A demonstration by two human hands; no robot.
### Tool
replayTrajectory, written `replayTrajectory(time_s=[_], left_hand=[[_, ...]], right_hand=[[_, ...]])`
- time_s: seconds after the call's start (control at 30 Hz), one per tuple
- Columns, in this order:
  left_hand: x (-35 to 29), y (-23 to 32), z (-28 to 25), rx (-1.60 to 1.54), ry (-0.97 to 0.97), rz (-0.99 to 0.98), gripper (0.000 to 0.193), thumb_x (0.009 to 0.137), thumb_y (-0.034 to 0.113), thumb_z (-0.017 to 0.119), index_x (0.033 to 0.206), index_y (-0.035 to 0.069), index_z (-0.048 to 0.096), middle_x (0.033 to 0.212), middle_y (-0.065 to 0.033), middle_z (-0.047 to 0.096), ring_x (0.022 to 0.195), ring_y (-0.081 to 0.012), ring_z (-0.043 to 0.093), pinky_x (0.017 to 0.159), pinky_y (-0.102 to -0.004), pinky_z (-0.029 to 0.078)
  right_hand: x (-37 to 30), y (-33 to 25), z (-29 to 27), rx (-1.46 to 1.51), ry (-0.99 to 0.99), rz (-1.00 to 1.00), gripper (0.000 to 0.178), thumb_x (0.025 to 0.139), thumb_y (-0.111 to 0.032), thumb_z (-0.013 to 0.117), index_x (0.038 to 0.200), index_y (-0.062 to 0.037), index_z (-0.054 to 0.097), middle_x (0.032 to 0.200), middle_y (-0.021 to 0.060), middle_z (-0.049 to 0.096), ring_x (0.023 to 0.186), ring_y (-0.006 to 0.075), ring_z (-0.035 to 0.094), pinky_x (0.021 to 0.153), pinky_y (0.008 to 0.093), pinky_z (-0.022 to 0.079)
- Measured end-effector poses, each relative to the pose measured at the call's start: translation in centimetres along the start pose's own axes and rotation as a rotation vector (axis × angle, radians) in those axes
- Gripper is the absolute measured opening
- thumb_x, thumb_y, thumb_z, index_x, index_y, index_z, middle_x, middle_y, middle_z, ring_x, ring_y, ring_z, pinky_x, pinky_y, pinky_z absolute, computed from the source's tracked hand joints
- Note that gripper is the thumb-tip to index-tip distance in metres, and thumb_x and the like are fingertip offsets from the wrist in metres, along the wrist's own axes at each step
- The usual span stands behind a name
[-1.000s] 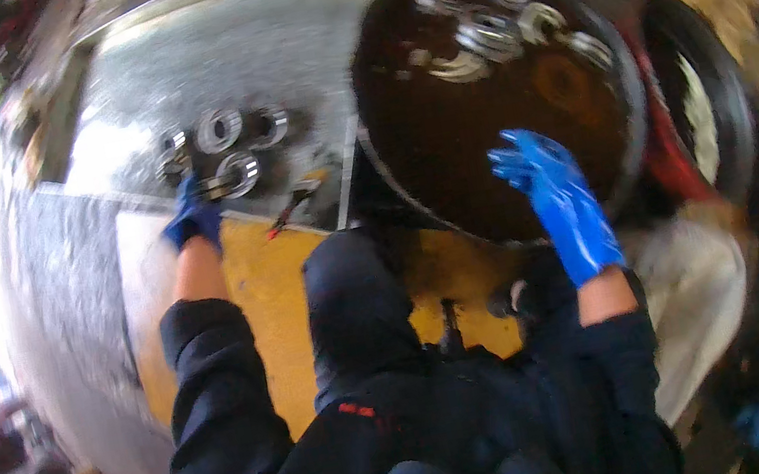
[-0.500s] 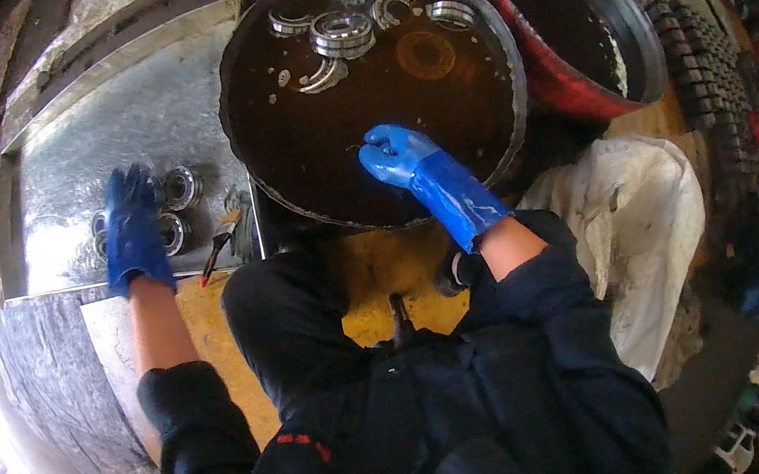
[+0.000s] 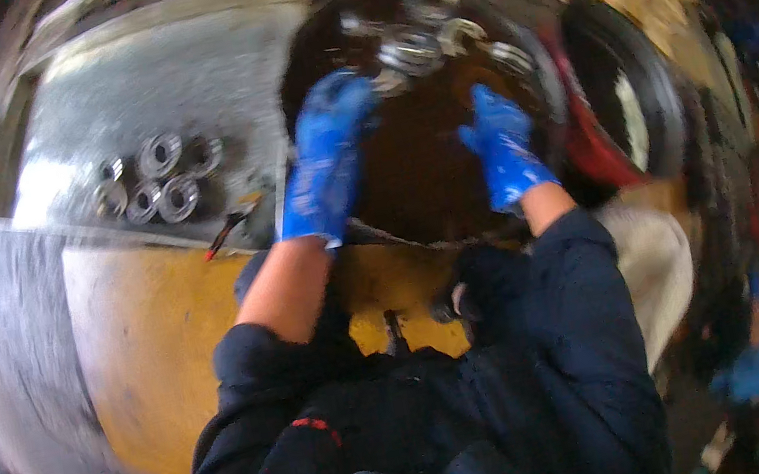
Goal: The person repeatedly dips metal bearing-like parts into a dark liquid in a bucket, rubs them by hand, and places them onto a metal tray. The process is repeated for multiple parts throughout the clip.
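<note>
Both my hands wear blue gloves. My left hand (image 3: 331, 134) is over the left side of a round basin (image 3: 551, 105) of dark brown liquid, close to the metal bearings at its far side. Motion smears its fingers, so their grip cannot be made out. My right hand (image 3: 504, 139) hovers over the basin's right part, fingers stretched and thumb apart, with nothing seen in it. Several shiny bearings, one a thick ring (image 3: 411, 51), lie partly in the liquid. More bearings (image 3: 160, 155) sit grouped on a flat metal tray (image 3: 158, 73) at the left.
A brush (image 3: 235, 224) with a dark-and-red handle lies at the tray's near right corner. Right of the basin stands a red drum (image 3: 581, 115) with a dark inside. A white sack (image 3: 653, 260) is beside my right leg. Another person in blue (image 3: 753, 369) is at far right.
My left hand has left the bearings on the tray and swung right to the basin. My right hand has shifted right and its fingers have spread. The view has turned and blurred.
</note>
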State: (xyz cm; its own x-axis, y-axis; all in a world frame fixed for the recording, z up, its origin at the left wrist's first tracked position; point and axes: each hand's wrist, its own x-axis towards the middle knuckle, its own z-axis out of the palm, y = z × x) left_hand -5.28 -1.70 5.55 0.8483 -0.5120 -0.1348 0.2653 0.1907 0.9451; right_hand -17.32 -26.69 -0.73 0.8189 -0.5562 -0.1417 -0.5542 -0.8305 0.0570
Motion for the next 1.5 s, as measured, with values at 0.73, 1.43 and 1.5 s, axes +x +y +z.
replayTrajectory(time_s=[0.73, 1.43, 1.5], left_hand=[[4.3, -4.5, -3.9, -0.345, -0.067, -0.025, 0.029, 0.099, 0.002, 0.056, 0.128, -0.001, 0.058, 0.125, -0.0177, 0.063, 0.111, -0.0254, 0.065, 0.091, -0.0357, 0.056], [4.1, -3.0, -5.1, -0.671, -0.16, -0.106, 0.05, 0.107, 0.034, 0.044, 0.15, 0.007, 0.041, 0.147, -0.0201, 0.053, 0.128, -0.0349, 0.059, 0.103, -0.0448, 0.052], [3.8, -2.5, -5.8, -0.658, -0.118, -0.133, 0.05, 0.107, 0.034, 0.044, 0.15, 0.008, 0.04, 0.147, -0.02, 0.053, 0.128, -0.0349, 0.058, 0.103, -0.0448, 0.052]], right_hand=[[5.6, -4.5, 1.6, -0.175, -0.218, 0.168, 0.093, 0.082, -0.06, 0.07, 0.154, -0.0135, 0.035, 0.135, 0.017, 0.063, 0.123, 0.0359, 0.062, 0.099, 0.0512, 0.051], [-3.7, -7.0, 9.4, 0.789, -0.465, 0.161, 0.042, 0.084, -0.03, 0.076, 0.108, 0.0042, 0.068, 0.098, 0.0122, 0.072, 0.09, 0.0206, 0.066, 0.084, 0.0368, 0.051], [-4.5, -8.1, 8.4, 0.8, -0.49, 0.091, 0.045, 0.084, -0.03, 0.075, 0.112, 0.0043, 0.068, 0.103, 0.0135, 0.072, 0.095, 0.0217, 0.066, 0.087, 0.0374, 0.051]])
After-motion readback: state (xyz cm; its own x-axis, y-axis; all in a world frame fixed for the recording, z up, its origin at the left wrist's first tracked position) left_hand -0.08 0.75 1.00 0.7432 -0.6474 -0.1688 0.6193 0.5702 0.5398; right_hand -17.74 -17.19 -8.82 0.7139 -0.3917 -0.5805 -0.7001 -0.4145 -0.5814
